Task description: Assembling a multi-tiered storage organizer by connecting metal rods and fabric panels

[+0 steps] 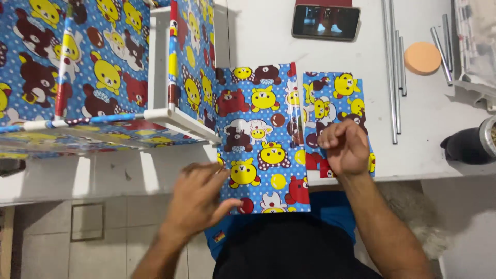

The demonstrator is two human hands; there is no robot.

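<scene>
- Nearest the camera, the left hand [199, 194] lies flat with fingers spread on the near left edge of the bear-print fabric panel [262, 137]; it presses rather than grips, and the blur makes the fingertips hard to read.
- That panel hangs over the near edge of the white table [330, 51], so if the palm lifts, the overhanging end looks likely to slide off toward the person's lap.
- Just to the right, the right hand [345, 147] is curled into a loose fist on a smaller folded fabric piece [336, 103]; whether the fingers pinch cloth inside is not clear.
- The two pieces sit just beside each other, with a narrow gap; a tug from either hand could skew them and crease the glossy surface.
- To the far left, the fabric-covered frame [103, 72] with white tubes stands touching the panel, so a hard pull might drag or tip it.
- Farther back, the metal rods [392, 72] lie loose and could roll if the table is jolted.
- The phone [325, 21] and the round orange sponge [422, 58] sit at the far edge, well apart from the hands.
</scene>
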